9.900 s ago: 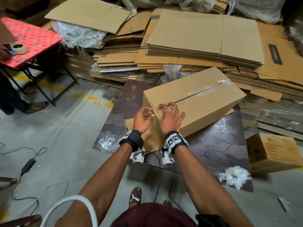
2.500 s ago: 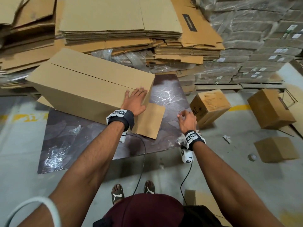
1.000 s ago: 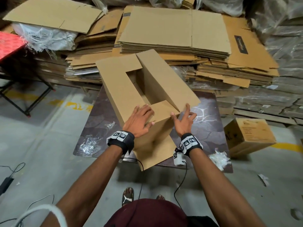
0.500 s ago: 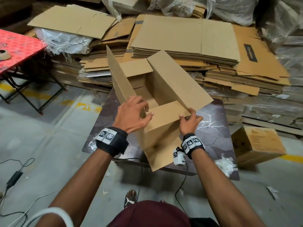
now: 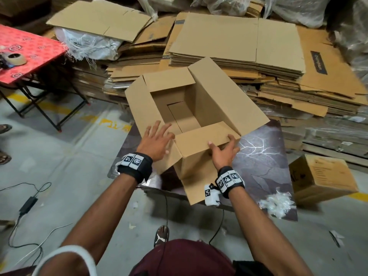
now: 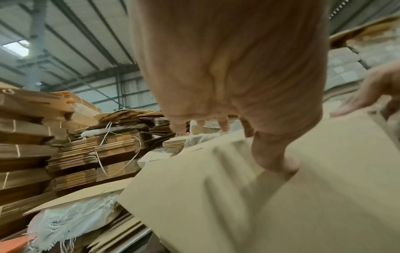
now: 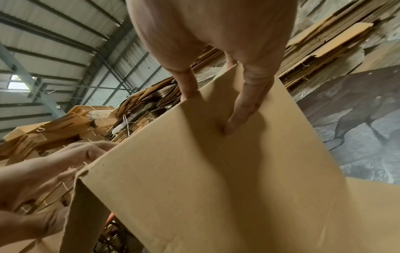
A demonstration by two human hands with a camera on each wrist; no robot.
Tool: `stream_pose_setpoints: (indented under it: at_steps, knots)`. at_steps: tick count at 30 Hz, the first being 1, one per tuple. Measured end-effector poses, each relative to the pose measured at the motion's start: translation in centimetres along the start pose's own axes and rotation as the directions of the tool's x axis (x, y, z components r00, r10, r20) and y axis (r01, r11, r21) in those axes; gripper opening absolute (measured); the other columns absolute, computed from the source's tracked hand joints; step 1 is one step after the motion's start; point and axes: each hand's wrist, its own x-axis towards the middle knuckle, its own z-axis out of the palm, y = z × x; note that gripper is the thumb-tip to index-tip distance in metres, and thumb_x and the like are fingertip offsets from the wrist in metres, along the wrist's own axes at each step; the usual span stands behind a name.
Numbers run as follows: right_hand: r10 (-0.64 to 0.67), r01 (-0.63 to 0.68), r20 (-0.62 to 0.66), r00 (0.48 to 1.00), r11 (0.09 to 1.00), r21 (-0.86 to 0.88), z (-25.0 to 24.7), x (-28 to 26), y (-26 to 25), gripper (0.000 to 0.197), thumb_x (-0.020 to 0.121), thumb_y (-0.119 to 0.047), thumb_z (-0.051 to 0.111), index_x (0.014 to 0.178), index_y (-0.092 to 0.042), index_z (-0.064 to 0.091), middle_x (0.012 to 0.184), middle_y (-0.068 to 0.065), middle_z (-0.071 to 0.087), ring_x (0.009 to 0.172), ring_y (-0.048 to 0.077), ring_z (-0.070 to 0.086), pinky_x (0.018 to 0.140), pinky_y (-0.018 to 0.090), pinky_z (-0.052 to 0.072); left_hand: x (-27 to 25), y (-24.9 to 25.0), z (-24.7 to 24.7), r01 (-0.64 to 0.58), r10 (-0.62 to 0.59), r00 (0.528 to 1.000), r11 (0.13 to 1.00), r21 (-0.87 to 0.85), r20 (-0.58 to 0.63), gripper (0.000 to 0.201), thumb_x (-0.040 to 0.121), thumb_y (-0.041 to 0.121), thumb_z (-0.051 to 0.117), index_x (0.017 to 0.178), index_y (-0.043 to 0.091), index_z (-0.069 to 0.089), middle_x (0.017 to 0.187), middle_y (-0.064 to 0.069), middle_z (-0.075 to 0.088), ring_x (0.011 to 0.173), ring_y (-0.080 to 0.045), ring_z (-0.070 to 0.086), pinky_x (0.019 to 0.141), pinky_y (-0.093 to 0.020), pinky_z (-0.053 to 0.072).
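Observation:
A plain cardboard box (image 5: 225,96) stands upright on a low dark marbled board (image 5: 262,170) with its top flaps spread and its inside empty. My left hand (image 5: 157,140) lies flat on the left flap (image 5: 139,116), fingers straight and spread. My right hand (image 5: 223,152) pinches the near flap (image 5: 201,136), thumb on top and fingers beneath at its right corner. The left wrist view shows the left hand (image 6: 227,68) over blurred cardboard (image 6: 281,205). In the right wrist view the right hand (image 7: 216,34) holds the flap (image 7: 216,171), with the left hand (image 7: 43,171) at the far corner.
Stacks of flattened cartons (image 5: 235,40) fill the back. A red folding table (image 5: 25,54) with a tape roll (image 5: 15,57) stands at the left. A small closed carton (image 5: 322,182) sits on the floor at the right, crumpled plastic (image 5: 276,202) on the board's corner, cables (image 5: 27,202) at the left.
The box's flaps have swung outward and its inside now shows. My left hand went from gripping the upright left flap to lying flat on it. The right hand keeps the near flap.

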Motion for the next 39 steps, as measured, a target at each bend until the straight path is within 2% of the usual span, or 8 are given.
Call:
stream_pose_setpoints:
  at_steps: [3,7,10,14,17,21,29,39]
  knots:
    - [-0.016,0.016,0.027,1.000,1.000,0.001,-0.6,0.2,0.5,0.079,0.086,-0.024,0.081,0.150,-0.028,0.036,0.128,0.003,0.024,0.115,0.021,0.041,0.110,0.035,0.038,0.6,-0.4,1.1,-0.098,0.097,0.993,0.995,-0.012,-0.072,0.055,0.086,0.039,0.076,0.130,0.028,0.045,0.157,0.001,0.033,0.158,-0.024,0.004,0.126,-0.055,0.003]
    - [-0.093,0.092,-0.015,0.996,0.995,-0.028,-1.8,1.0,0.3,0.068,0.089,-0.019,0.077,0.147,-0.022,0.042,0.128,0.007,0.037,0.111,0.015,0.041,0.098,0.019,0.030,1.0,1.4,2.1,-0.178,0.163,0.974,0.980,-0.092,-0.157,0.056,0.079,0.052,0.078,0.119,0.026,0.049,0.127,0.002,0.051,0.134,-0.021,0.047,0.126,-0.055,0.003]
    - [-0.143,0.138,-0.045,0.989,0.985,-0.108,-2.7,2.5,-0.1,0.049,0.091,-0.018,0.075,0.136,-0.016,0.053,0.120,0.010,0.048,0.106,0.016,0.045,0.086,0.018,0.029,1.6,3.8,2.8,-0.176,0.130,0.964,0.966,-0.189,-0.231,0.065,0.072,0.065,0.078,0.115,0.024,0.052,0.115,0.005,0.053,0.115,-0.019,0.052,0.122,-0.046,0.018]
    - [-0.201,0.187,-0.035,0.979,0.953,-0.238,-3.4,4.3,-0.6,0.031,0.089,-0.016,0.075,0.117,-0.017,0.062,0.117,0.005,0.045,0.101,0.018,0.053,0.097,0.026,0.041,3.4,7.3,3.2,-0.156,0.108,0.951,0.977,-0.145,-0.291,0.073,0.072,0.084,0.063,0.106,0.020,0.053,0.106,0.003,0.059,0.100,-0.019,0.056,0.102,-0.041,0.042]
    - [-0.268,0.251,0.008,0.963,0.892,-0.376,-3.4,4.9,-0.7,0.024,0.086,-0.010,0.073,0.107,-0.020,0.067,0.119,0.003,0.043,0.108,0.025,0.053,0.096,0.024,0.038,4.9,10.0,2.9,-0.113,0.060,0.951,0.981,-0.160,-0.303,0.073,0.072,0.078,0.069,0.109,0.016,0.055,0.108,0.000,0.061,0.104,-0.022,0.058,0.100,-0.043,0.045]
    - [-0.355,0.347,0.113,0.928,0.714,-0.608,-3.6,4.9,-0.9,0.021,0.089,-0.009,0.066,0.104,-0.023,0.072,0.128,0.004,0.049,0.114,0.034,0.043,0.100,0.038,0.039,7.0,12.1,1.6,-0.070,0.012,0.975,0.964,-0.256,-0.221,0.077,0.071,0.067,0.078,0.119,0.015,0.049,0.117,-0.004,0.058,0.109,-0.025,0.056,0.091,-0.042,0.050]
    - [-0.326,0.470,0.348,0.879,0.475,-0.744,-3.4,6.1,-2.2,0.038,0.090,-0.007,0.057,0.113,-0.034,0.070,0.127,-0.001,0.052,0.119,0.031,0.041,0.098,0.045,0.035,9.6,7.7,-0.3,-0.072,0.036,0.992,0.950,-0.304,-0.120,0.055,0.076,0.045,0.086,0.121,0.025,0.059,0.120,0.001,0.070,0.111,-0.026,0.064,0.091,-0.039,0.051]
    - [-0.177,0.556,0.527,0.831,0.242,-0.795,-0.8,7.4,-3.4,0.044,0.104,-0.062,0.026,0.137,-0.053,0.055,0.142,0.006,0.035,0.125,0.035,0.034,0.104,0.053,0.030,9.0,8.8,0.3,0.081,-0.099,0.986,0.988,-0.135,-0.134,0.040,0.088,0.046,0.073,0.118,0.021,0.068,0.111,-0.006,0.074,0.111,-0.027,0.065,0.114,-0.041,0.030]
